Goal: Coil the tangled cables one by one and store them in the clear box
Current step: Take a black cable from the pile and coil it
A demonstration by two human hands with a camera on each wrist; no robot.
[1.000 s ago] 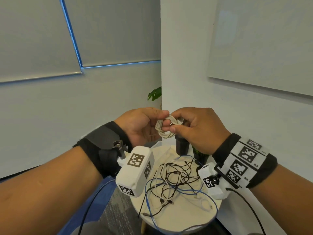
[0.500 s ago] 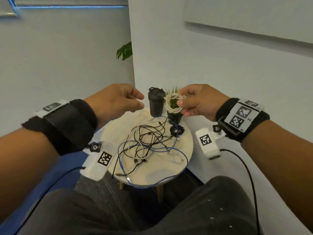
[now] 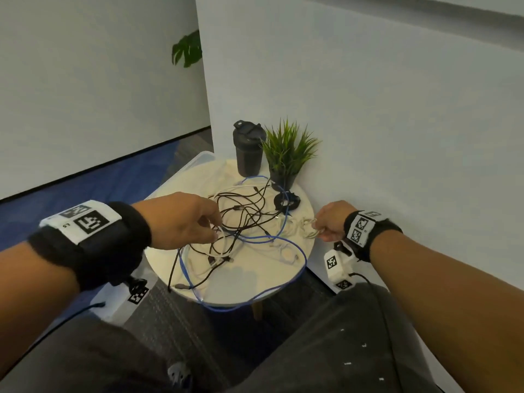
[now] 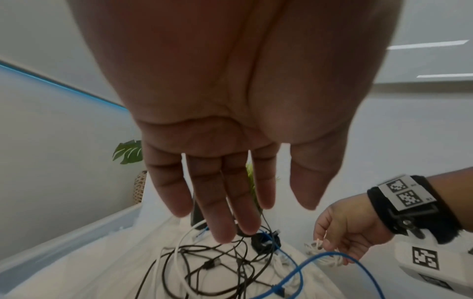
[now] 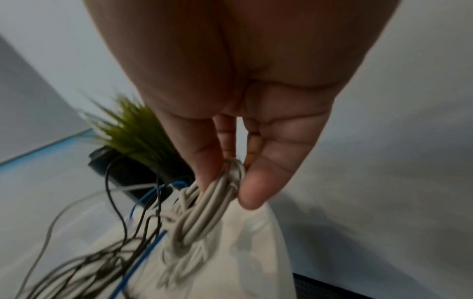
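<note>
A tangle of black, white and blue cables (image 3: 243, 222) lies on the small round white table (image 3: 255, 276). My left hand (image 3: 214, 225) hovers just over the tangle's left side, fingers straight and holding nothing; the left wrist view shows its fingers (image 4: 222, 228) spread above the black cables (image 4: 212, 263). My right hand (image 3: 320, 231) pinches a coiled beige cable (image 3: 310, 229) at the table's right edge; in the right wrist view, thumb and fingers (image 5: 253, 188) grip the coil (image 5: 202, 218). The clear box (image 3: 195, 163) stands behind the table's left side, mostly hidden.
A black tumbler (image 3: 248, 148) and a potted grass plant (image 3: 286, 157) stand at the table's back, with a black ring-shaped part (image 3: 286, 201) in front of them. A white wall rises close on the right. My dark-trousered legs fill the foreground.
My hands have come apart. The left let go of the coil and dropped over the tangle. The right carried the coil down to the table's right edge. The head view tilted downward.
</note>
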